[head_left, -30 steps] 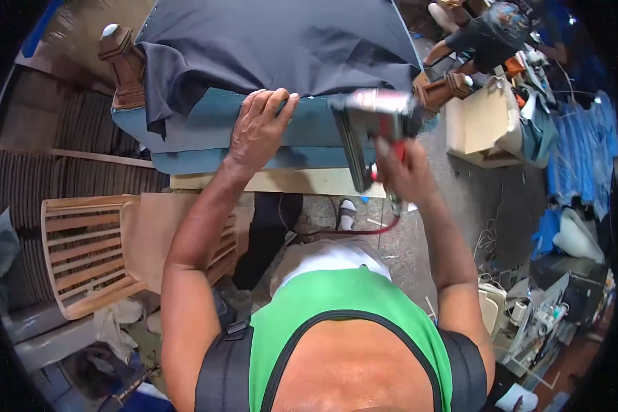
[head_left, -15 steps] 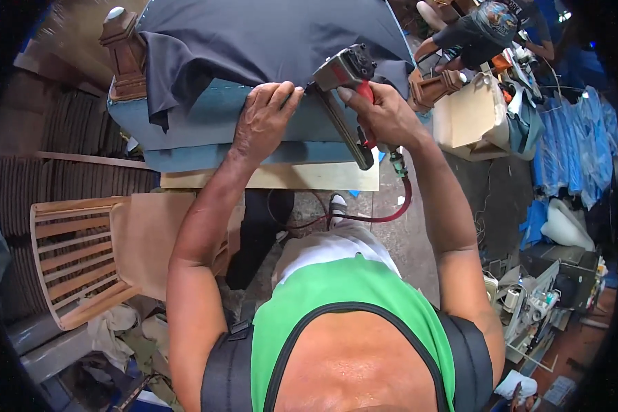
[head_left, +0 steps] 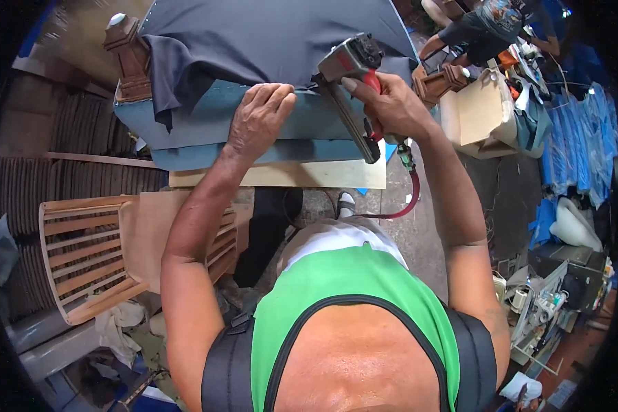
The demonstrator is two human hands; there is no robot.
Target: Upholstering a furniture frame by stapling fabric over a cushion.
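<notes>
Dark grey fabric (head_left: 254, 41) lies over an upturned piece of furniture, its front edge loose above the blue-grey covered side (head_left: 206, 127). My left hand (head_left: 259, 117) is at that edge, fingers close together and bent over it, the fingertips partly hidden. In my right hand (head_left: 398, 103) is a pneumatic staple gun (head_left: 350, 60) with a red grip, its long magazine slanting down toward me. Its nose is at the fabric edge, just right of my left fingers; actual contact cannot be made out. A red air hose (head_left: 413, 192) hangs from the handle.
Carved wooden legs stand at the left corner (head_left: 127, 58) and right corner (head_left: 438, 81). A slatted wooden chair frame (head_left: 82, 254) is at my left, beside stacked brown sheets (head_left: 20, 192). Another person (head_left: 484, 31) works at far right, near blue plastic-wrapped pieces (head_left: 573, 147).
My left hand has shifted slightly left along the fabric edge. The staple gun has moved a little farther away from me, and the whole view has drifted slightly.
</notes>
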